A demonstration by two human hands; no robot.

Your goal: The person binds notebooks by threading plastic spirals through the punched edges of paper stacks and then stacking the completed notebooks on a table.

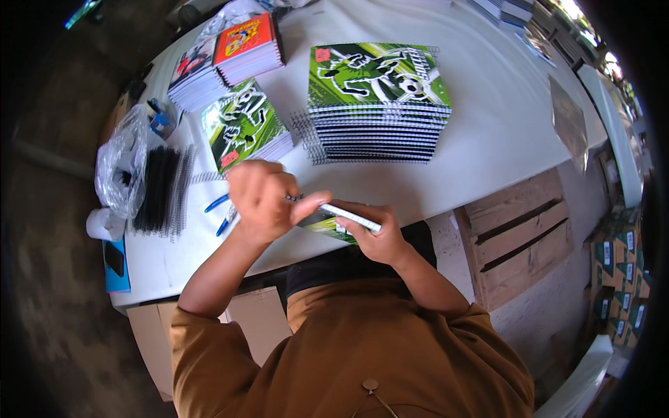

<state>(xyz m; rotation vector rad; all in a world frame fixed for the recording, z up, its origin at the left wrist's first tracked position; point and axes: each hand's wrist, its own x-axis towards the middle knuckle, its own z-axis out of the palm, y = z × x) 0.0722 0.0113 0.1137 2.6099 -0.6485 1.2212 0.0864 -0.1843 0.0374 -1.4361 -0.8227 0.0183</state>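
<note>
Edge-on in front of my body is a thin notebook (350,216) with white page edges and a green cover on its underside. My right hand (380,237) grips its right end, with the thumb on the page edge. My left hand (263,198) is raised at the notebook's other end, its fingers curled and the thumb reaching toward the spine. A bit of dark spiral wire shows beside that thumb; what the curled fingers hold is hidden. Beyond my hands rises a tall stack of spiral notebooks (380,129) with green soccer covers. A shorter stack of green-covered books (247,125) lies to its left.
Black spiral coils (164,188) lie on the white table (488,132) at left, near a clear plastic bag (122,167), a white roll (104,224) and blue pens (217,203). Red-covered books (247,45) stand at the back. A wooden pallet (516,233) is right of the table.
</note>
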